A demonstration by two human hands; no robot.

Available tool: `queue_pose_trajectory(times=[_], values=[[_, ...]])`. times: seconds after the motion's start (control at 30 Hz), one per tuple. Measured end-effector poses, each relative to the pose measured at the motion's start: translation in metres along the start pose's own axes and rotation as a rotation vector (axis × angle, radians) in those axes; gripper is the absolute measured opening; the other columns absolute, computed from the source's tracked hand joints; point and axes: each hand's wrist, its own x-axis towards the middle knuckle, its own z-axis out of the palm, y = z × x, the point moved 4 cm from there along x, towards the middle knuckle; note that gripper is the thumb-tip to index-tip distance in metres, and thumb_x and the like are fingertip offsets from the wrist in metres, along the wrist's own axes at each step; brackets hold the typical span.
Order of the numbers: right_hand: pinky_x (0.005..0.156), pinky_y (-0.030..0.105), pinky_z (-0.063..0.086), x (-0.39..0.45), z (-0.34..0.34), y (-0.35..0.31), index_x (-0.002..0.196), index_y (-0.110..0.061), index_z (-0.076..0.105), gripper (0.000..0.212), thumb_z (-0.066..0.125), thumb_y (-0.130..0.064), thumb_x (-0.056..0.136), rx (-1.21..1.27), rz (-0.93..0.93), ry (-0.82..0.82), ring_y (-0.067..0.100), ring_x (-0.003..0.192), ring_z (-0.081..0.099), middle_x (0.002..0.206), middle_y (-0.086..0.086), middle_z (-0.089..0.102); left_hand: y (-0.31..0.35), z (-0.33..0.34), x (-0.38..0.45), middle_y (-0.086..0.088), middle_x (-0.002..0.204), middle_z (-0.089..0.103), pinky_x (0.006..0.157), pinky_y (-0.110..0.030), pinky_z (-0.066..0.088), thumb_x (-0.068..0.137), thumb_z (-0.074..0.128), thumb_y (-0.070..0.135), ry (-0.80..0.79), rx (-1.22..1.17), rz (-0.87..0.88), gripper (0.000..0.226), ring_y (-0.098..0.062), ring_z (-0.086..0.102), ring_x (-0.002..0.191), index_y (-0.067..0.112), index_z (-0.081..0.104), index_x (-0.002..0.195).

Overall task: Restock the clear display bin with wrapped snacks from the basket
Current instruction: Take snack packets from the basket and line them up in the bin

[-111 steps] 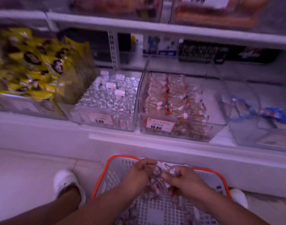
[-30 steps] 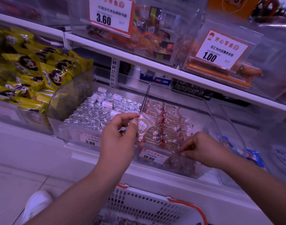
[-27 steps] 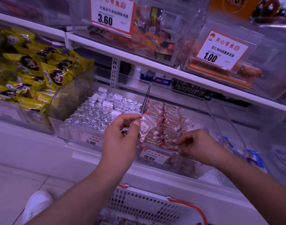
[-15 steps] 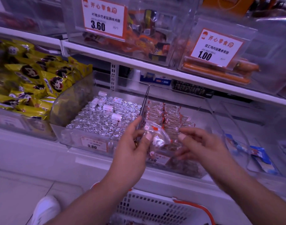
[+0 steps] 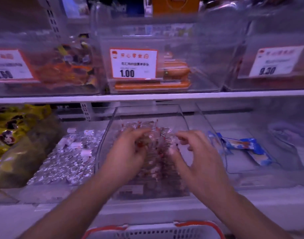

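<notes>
Reaching over the front lip of the clear plastic display bin point(image 5: 105, 135) on the lower shelf point(image 5: 65, 194), I have both hands inside it. My left hand point(image 5: 128, 152) curls its fingers around a bunch of clear-wrapped snacks with red marks point(image 5: 153, 140), held above the packets already lying in the bin. My right hand point(image 5: 194, 157) sits just beside it with fingers half curled; blur keeps me from telling whether it pinches a wrapper or holds nothing. The bin's right wall stands close to my right wrist, and the bare part of the bin floor lies at the back right corner. Left of the bin, touching its wall, sits a tray of silver foil-wrapped sweets point(image 5: 68, 161). To the right, blue-wrapped bars point(image 5: 247, 149) lie in a neighbouring clear bin. The upper shelf edge point(image 5: 165, 97) runs close above. The grey basket with an orange rim point(image 5: 153, 230) sits at the bottom edge, below my forearms.
</notes>
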Motion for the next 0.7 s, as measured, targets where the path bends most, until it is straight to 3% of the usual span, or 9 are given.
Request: queue_pose_trajectory(times=[0.17, 0.33, 0.43, 0.57, 0.7], values=[[0.093, 0.027, 0.045, 0.0, -0.009, 0.036, 0.117, -0.024, 0.061, 0.029, 0.058, -0.024, 0.088, -0.034, 0.136, 0.004, 0.011, 0.106, 0.053, 0.11, -0.01, 0.052, -0.014, 0.062, 0.088, -0.007, 0.102, 0.072, 0.088, -0.028, 0.053, 0.083, 0.064, -0.009, -0.11, -0.072, -0.088, 0.029, -0.02, 0.068, 0.095, 0.005, 0.07, 0.108], [0.09, 0.001, 0.029, -0.005, 0.001, 0.046, 0.114, -0.024, 0.063, 0.035, 0.06, -0.024, 0.079, -0.021, 0.111, -0.045, 0.001, 0.101, 0.051, 0.112, -0.009, 0.049, -0.033, 0.103, 0.149, -0.01, 0.11, 0.073, 0.092, -0.023, 0.048, 0.082, 0.066, -0.004, -0.035, 0.081, -0.016, 0.028, -0.024, 0.067, 0.105, 0.007, 0.073, 0.108], [0.088, -0.005, 0.025, 0.0, 0.004, 0.052, 0.113, -0.026, 0.063, 0.034, 0.061, -0.024, 0.079, -0.007, 0.109, -0.047, -0.004, 0.099, 0.049, 0.112, -0.011, 0.048, -0.048, 0.116, 0.168, -0.008, 0.113, 0.073, 0.09, -0.023, 0.047, 0.085, 0.068, 0.006, -0.12, 0.21, 0.016, 0.028, -0.026, 0.066, 0.108, 0.015, 0.074, 0.111], [0.084, 0.007, 0.038, 0.0, 0.012, 0.057, 0.114, -0.028, 0.062, 0.035, 0.059, -0.027, 0.079, -0.024, 0.094, -0.066, -0.001, 0.096, 0.052, 0.116, -0.012, 0.045, -0.06, 0.123, 0.169, -0.013, 0.108, 0.068, 0.087, -0.036, 0.049, 0.091, 0.062, 0.023, -0.208, 0.511, 0.25, 0.022, -0.035, 0.063, 0.102, 0.015, 0.075, 0.106], [0.077, 0.018, 0.045, -0.004, 0.016, 0.06, 0.116, -0.033, 0.059, 0.036, 0.058, -0.03, 0.079, -0.035, 0.089, -0.08, 0.001, 0.094, 0.056, 0.119, -0.013, 0.045, -0.058, 0.124, 0.17, -0.011, 0.118, 0.054, 0.09, -0.041, 0.039, 0.091, 0.06, 0.033, -0.135, 0.849, 0.456, 0.022, -0.038, 0.05, 0.108, 0.02, 0.076, 0.099]])
